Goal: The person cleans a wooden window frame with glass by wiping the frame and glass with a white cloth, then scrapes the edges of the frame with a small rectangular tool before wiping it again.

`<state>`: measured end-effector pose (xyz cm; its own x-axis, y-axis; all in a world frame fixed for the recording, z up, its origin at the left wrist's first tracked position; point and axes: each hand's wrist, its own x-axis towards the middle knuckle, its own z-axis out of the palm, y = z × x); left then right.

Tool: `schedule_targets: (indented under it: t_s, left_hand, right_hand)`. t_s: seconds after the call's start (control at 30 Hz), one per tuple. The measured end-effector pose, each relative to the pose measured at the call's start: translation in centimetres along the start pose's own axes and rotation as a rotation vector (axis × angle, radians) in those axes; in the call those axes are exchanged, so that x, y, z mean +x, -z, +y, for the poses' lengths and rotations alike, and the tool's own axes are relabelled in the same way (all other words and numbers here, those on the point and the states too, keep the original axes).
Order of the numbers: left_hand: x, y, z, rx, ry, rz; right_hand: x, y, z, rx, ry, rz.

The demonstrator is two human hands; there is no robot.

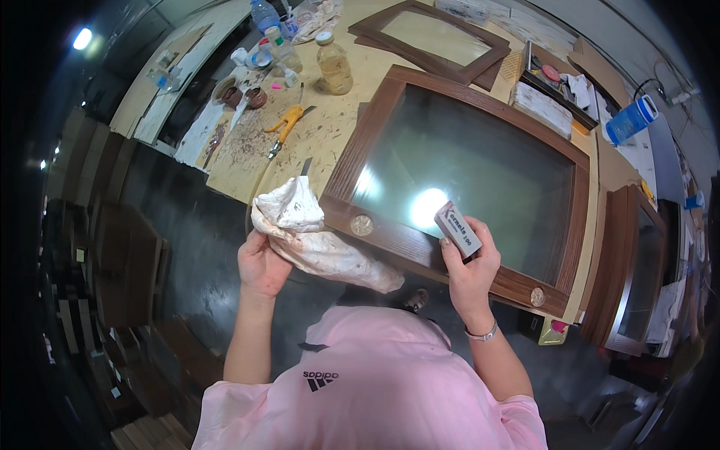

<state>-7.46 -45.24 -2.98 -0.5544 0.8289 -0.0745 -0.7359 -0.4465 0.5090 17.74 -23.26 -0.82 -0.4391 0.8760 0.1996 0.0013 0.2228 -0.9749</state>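
Note:
A stained white cloth [332, 256] hangs from my left hand [263, 263], which grips its near left end beside the bench edge. My right hand [473, 264] holds a small grey sanding block [458, 229] between thumb and fingers, over the near rail of a brown wooden cabinet door [394, 239]. The door lies on the workbench with its glass panel [472, 163] facing up, reflecting a bright light. Two round holes [361, 225] are set in the near rail, one close to each corner.
A yellow air blow gun [289, 121] with a hose lies on the stained bench [332, 121]. Beyond it stand a bottle of yellowish liquid [334, 64] and small open pots [256, 98]. More door frames [478, 42], a tray of supplies [554, 84] and a blue jug [631, 121] are farther off.

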Motion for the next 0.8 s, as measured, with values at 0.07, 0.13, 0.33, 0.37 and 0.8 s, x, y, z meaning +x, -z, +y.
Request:
schedule_targets:
  t_s: [0.07,0.13,0.33,0.37,0.8]
  left_hand:
    - [-0.6,-0.2,-0.5,-0.011,-0.017,0.017]
    - [-0.9,-0.3,-0.6,-0.014,-0.028,0.024]
    - [0.6,-2.0,-0.2,-0.082,0.066,-0.165]
    - [1.1,-2.2,-0.1,-0.113,0.090,-0.189]
    - [3.7,0.5,1.8,-0.243,0.187,-0.141]
  right_hand:
    - [0.0,-0.1,-0.2,-0.006,0.012,-0.020]
    - [0.0,-0.3,-0.6,0.024,-0.026,-0.021]
    - [-2.7,-6.5,-4.5,0.338,-0.107,-0.315]
    - [-2.9,-7.6,-5.0,0.445,-0.160,-0.333]
    - [-1.4,-13.7,-6.6,0.430,-0.155,-0.038]
